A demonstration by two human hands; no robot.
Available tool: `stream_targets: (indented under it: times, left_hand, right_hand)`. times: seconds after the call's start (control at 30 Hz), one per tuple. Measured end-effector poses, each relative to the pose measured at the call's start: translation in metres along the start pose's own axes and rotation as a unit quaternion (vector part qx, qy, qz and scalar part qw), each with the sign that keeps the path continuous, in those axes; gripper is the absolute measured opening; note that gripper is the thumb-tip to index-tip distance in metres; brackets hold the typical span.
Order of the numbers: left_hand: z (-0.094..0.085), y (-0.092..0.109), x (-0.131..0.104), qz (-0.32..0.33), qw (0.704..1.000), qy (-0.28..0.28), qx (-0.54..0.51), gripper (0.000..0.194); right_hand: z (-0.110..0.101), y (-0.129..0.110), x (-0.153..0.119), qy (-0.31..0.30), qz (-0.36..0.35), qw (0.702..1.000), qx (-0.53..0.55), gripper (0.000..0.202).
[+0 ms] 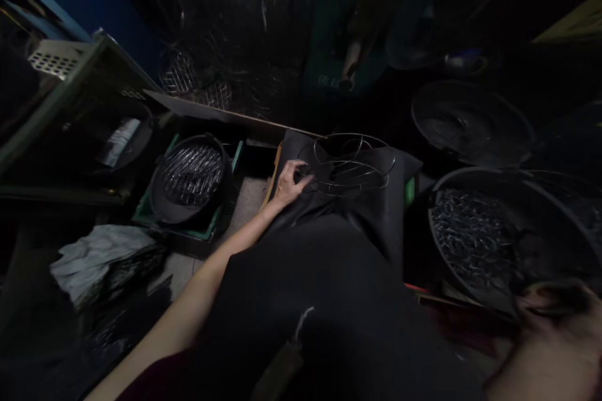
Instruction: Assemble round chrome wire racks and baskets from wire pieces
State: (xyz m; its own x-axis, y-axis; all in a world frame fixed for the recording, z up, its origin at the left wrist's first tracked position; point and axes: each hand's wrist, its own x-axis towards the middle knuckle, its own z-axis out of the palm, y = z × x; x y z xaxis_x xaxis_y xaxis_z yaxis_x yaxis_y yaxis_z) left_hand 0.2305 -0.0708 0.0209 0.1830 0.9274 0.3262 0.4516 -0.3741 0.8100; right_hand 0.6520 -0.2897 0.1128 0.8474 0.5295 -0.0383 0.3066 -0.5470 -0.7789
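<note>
A round wire frame [348, 166] made of thin metal rings rests on the dark apron over my lap. My left hand [290, 183] grips its left edge between thumb and fingers. My right hand [555, 307] is at the lower right, beside the near rim of a large dark basin [444, 257]. Small bent metal pieces [470, 232] are heaped in that basin. Blur and darkness hide the fingers of my right hand and whatever they may hold.
On the left, a dark bowl of metal rods [192, 172] sits in a green crate [207, 233]. A pale cloth [96, 257] lies below it. Another round basin [470, 122] stands at the upper right. Wire grids [216, 95] are behind a thin board [226, 114].
</note>
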Motion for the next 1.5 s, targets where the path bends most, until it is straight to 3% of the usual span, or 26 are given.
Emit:
stream_targets:
  times: [0.1, 0.2, 0.27, 0.4, 0.5, 0.6, 0.67, 0.73, 0.83, 0.93, 1.1, 1.27, 1.5]
  left_hand:
    - [-0.012, 0.01, 0.005, 0.028, 0.995, 0.064, 0.064, 0.036]
    - [-0.029, 0.033, 0.024, 0.09, 0.987, 0.087, 0.105, 0.036]
    - [-0.037, 0.052, 0.043, 0.132, 0.983, 0.057, 0.113, 0.037]
    - [-0.041, 0.082, 0.081, 0.169, 0.973, -0.056, 0.145, 0.042]
    - [-0.038, 0.09, 0.101, 0.168, 0.96, -0.122, 0.188, 0.045]
    - [-0.035, 0.092, 0.112, 0.16, 0.948, -0.163, 0.223, 0.046]
    - [-0.034, 0.092, 0.115, 0.157, 0.941, -0.181, 0.237, 0.047]
    - [-0.034, 0.093, 0.116, 0.158, 0.939, -0.19, 0.241, 0.049]
    - [-0.035, 0.094, 0.113, 0.165, 0.94, -0.191, 0.229, 0.059]
    - [-0.037, 0.092, 0.107, 0.176, 0.943, -0.183, 0.217, 0.071]
    - [-0.042, 0.089, 0.097, 0.189, 0.944, -0.148, 0.228, 0.067]
    - [-0.04, 0.102, 0.081, 0.208, 0.938, -0.109, 0.256, 0.041]
    - [-0.015, 0.132, 0.058, 0.286, 0.917, -0.166, 0.224, 0.029]
  right_hand:
    - [0.027, -0.009, -0.02, -0.011, 0.142, 0.979, 0.143, 0.021]
    - [0.052, -0.024, -0.048, -0.115, 0.164, 0.962, 0.184, 0.014]
    - [0.066, -0.035, -0.07, -0.167, 0.18, 0.942, 0.228, 0.012]
    - [0.089, -0.056, -0.118, -0.271, 0.239, 0.877, 0.317, 0.014]
    - [0.096, -0.064, -0.146, -0.36, 0.287, 0.832, 0.308, 0.023]
    - [0.093, -0.067, -0.151, -0.366, 0.314, 0.82, 0.308, 0.037]
    - [0.089, -0.069, -0.14, -0.352, 0.287, 0.83, 0.324, 0.044]
    - [0.086, -0.074, -0.123, -0.345, 0.204, 0.861, 0.312, 0.04]
    - [0.087, -0.084, -0.1, -0.356, 0.051, 0.91, 0.206, 0.034]
    - [0.094, -0.094, -0.089, -0.374, -0.028, 0.921, 0.105, 0.038]
    - [0.107, -0.097, -0.086, -0.346, -0.053, 0.935, 0.049, 0.051]
    - [0.112, -0.098, -0.083, -0.356, -0.059, 0.932, 0.029, 0.051]
    - [0.113, -0.106, -0.082, -0.375, -0.113, 0.92, 0.006, 0.046]
